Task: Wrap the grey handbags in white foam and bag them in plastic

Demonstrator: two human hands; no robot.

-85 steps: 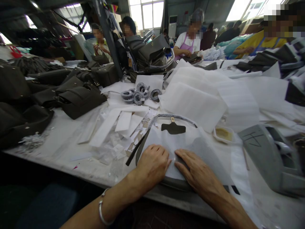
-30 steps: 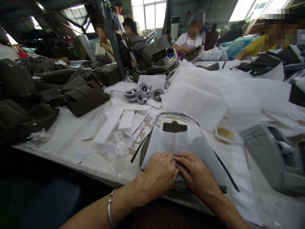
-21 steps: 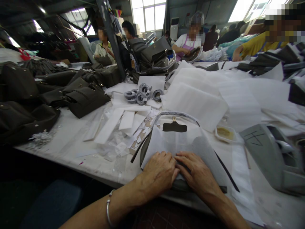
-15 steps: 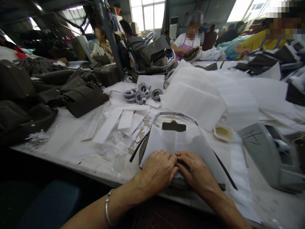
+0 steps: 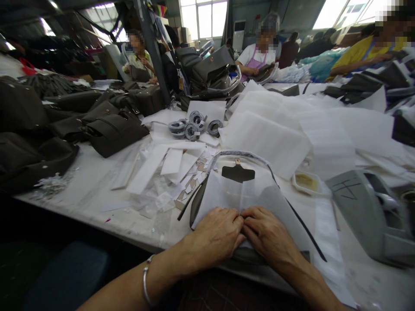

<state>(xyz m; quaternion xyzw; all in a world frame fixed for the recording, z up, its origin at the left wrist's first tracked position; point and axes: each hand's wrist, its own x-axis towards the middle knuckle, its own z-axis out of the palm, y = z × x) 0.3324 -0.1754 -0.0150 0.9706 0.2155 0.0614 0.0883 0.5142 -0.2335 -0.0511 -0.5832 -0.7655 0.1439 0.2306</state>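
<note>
A dark olive handbag (image 5: 197, 203) lies at the table's front edge, its wrapped handle (image 5: 249, 154) arching away from me. A thin white sheet (image 5: 223, 190) covers most of it, and a dark flap with a gold clasp (image 5: 238, 172) shows above the sheet. My left hand (image 5: 218, 229) is closed, fingers curled at the sheet's middle. Touching it there, my right hand (image 5: 267, 231) is closed too, its thumb and fingers pinching. Both hands grip the sheet over the bag; their fingertips are partly hidden. Dark straps stick out on both sides.
White foam sheets (image 5: 266, 134) are piled behind the bag. Several wrapped coils (image 5: 193, 125) and paper scraps (image 5: 171, 162) lie left of them. Dark bags (image 5: 113, 129) fill the left side. A grey tape dispenser (image 5: 366, 211) and shallow tray (image 5: 306, 182) stand right. Co-workers sit beyond.
My hands stay at the sheet's middle and have drawn slightly closer together, fingertips shifting a little. The view has moved slightly. At the back right, a co-worker's arm has moved.
</note>
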